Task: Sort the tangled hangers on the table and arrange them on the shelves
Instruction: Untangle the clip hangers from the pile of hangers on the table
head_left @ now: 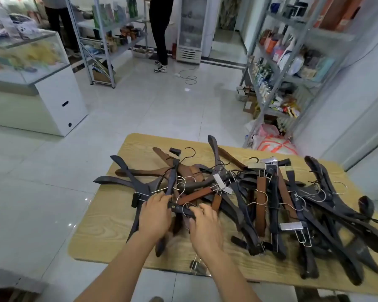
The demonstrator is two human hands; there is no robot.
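Dark and reddish-brown wooden hangers [261, 199], smooth and curved, with thin wire hooks and shiny metal clips, lie tangled in a heap on the pale wood-grain table [96, 236]; grey metal shelves [303, 80] stand well apart at the right. At the heap's near left edge, a dark bar hanger [179, 209] with gold lettering spans both hands. The left hand [155, 214] curls its fingers over one end and the right hand [205, 227] grips the other.
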